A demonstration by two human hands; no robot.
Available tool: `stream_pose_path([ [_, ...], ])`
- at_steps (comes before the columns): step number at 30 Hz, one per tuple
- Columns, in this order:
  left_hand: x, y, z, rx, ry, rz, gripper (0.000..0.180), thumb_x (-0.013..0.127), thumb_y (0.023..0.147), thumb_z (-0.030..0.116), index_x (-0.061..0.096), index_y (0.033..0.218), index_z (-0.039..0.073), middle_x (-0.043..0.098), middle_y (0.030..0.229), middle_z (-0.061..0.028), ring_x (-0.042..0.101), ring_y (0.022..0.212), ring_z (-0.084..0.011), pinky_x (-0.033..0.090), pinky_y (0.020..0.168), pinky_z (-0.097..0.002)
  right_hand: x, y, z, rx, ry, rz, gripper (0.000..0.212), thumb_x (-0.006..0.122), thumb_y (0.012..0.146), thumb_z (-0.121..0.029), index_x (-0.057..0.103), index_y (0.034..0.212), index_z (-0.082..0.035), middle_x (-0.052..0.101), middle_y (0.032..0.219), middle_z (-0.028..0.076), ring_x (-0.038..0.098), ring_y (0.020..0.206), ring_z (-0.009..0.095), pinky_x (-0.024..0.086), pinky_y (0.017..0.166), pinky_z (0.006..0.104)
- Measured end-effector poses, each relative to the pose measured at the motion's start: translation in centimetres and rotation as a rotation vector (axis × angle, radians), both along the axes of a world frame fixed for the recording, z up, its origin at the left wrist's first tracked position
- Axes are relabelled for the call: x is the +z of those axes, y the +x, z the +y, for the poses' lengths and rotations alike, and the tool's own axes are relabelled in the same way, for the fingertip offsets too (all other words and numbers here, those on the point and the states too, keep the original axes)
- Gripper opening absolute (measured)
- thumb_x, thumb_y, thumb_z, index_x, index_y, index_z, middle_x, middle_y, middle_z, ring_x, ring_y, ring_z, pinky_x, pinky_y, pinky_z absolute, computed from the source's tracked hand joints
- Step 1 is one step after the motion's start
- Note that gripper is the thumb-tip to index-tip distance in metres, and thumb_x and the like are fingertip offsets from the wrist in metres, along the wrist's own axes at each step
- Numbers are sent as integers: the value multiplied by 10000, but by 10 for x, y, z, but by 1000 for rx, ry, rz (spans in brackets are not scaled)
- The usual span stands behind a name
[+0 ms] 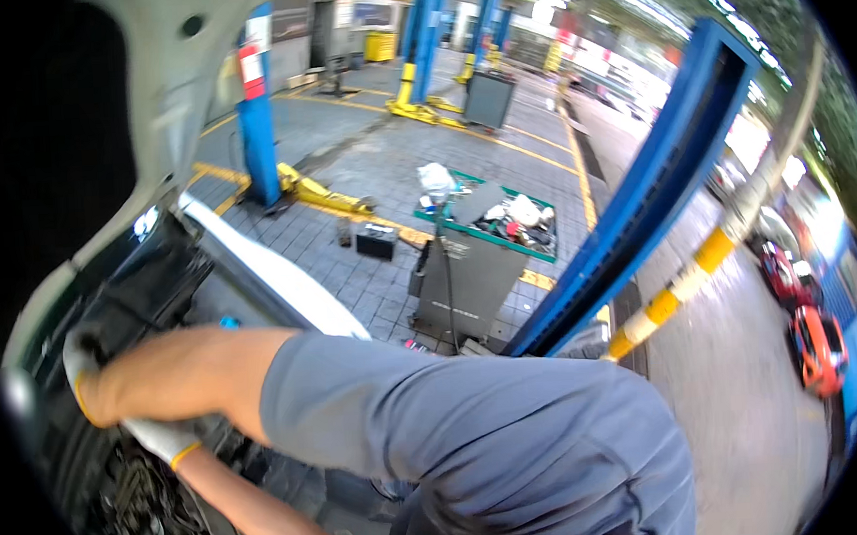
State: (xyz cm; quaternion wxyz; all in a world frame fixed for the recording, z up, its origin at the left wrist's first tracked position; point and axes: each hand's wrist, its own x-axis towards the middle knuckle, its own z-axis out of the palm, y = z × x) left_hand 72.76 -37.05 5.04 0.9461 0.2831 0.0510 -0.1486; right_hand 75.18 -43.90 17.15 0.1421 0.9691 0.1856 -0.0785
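Observation:
I lean into a car's open engine bay (141, 515) under its raised hood (162, 78). My right arm, in a grey short sleeve, stretches left across the bay. My right hand (83, 375), in a white work glove with a yellow cuff, lies on a dark part (148, 282) near the bay's edge; blur hides its grip. My left hand (159, 439), in the same kind of glove, reaches up from below and sits just under my right forearm. Its fingers are hidden. My grey shirt (496, 448) fills the lower middle of the view.
The car's white fender edge (274, 276) runs beside the bay. Behind it stands a grey tool cart (468, 285) with a green tray full of parts. Blue lift posts (259, 131) (639, 218) rise from the paved floor. A yellow-and-white pole (686, 278) and red cars (815, 344) are at the right.

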Motion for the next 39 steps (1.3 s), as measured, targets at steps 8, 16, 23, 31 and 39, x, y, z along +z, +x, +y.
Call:
stream_pose_path([
  [8,-4,32,-2,-70,42,39,604,525,1027,474,442,1483,86,506,1485,-79,507,1318,-244,373,1143,-408,-6,-10,-37,-67,87,5,502,607,927,-540,777,1184,-144,750,1215,92,726,1098,274,580,887,420],
  [16,0,19,-18,21,-48,-2,553,546,994,440,487,1392,59,556,1387,-103,547,1231,-268,412,1090,-420,-17,-6,26,-102,86,34,394,604,960,-438,777,1199,-178,748,1238,62,729,1106,251,586,870,409],
  [23,20,46,-86,54,-399,118,511,564,966,410,526,1313,36,600,1301,-124,583,1154,-289,447,1044,-431,15,-21,-17,-293,-83,-20,355,591,984,-381,766,1235,-201,732,1289,42,719,1147,244,587,880,405],
  [31,25,73,-112,30,-565,155,466,584,933,375,571,1222,10,651,1203,-147,623,1067,-313,486,991,-443,48,-41,-22,-150,-319,-113,339,527,975,-239,770,1155,-86,730,1230,176,716,1128,336,582,922,443],
  [39,20,82,-138,-13,-593,92,426,605,900,341,616,1132,-16,701,1105,-171,664,979,-337,525,939,-456,43,-38,-48,-94,-364,-192,391,534,955,-289,749,1193,-65,707,1241,222,699,1150,359,563,973,459],
])
